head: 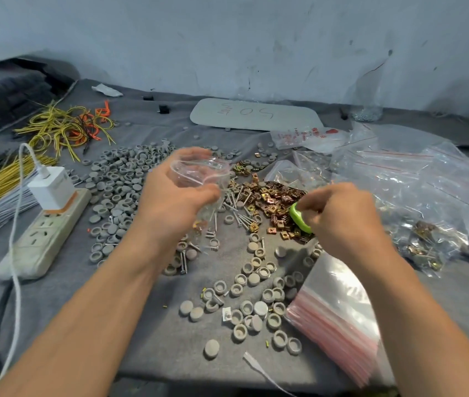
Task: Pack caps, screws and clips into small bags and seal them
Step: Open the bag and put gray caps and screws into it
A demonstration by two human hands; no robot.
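Above the desk [147, 333], left hand [176, 202] gripped a clear bag [198, 173]; right hand [342, 213] pinched a green object [299, 219].

Before me stands a pale blue-grey wall [227, 38], scuffed and streaked with dark marks, lit evenly with no hard shadow on it. My table [27, 325] runs right up to it and is covered with a wrinkled grey cloth [147, 348]. At my left a beige power strip [47, 233] lies on the cloth with a white charger [51, 186] plugged in, and a pale rounded board [256, 114] lies flat near the wall.
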